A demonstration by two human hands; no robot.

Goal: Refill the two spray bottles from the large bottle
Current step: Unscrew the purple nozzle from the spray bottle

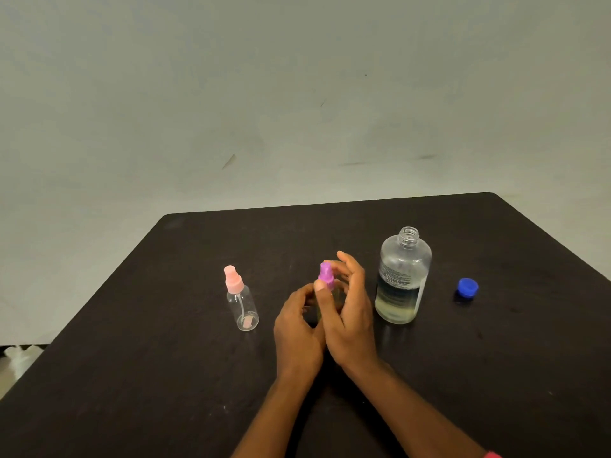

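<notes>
A small spray bottle with a purple spray head point(325, 276) stands upright at the table's middle. My left hand point(299, 328) wraps its clear body, which is mostly hidden. My right hand point(350, 312) has its thumb and fingers around the purple head. A second small clear spray bottle with a pink head point(240, 297) stands upright to the left, looking empty. The large clear bottle point(401, 276) stands uncapped to the right of my hands, about a third full of pale yellowish liquid. Its blue cap point(468, 288) lies further right on the table.
The dark table point(496, 375) runs to a far edge near a plain grey wall. Its left edge slants down toward the bottom left, with floor and pale objects point(20, 357) beyond it.
</notes>
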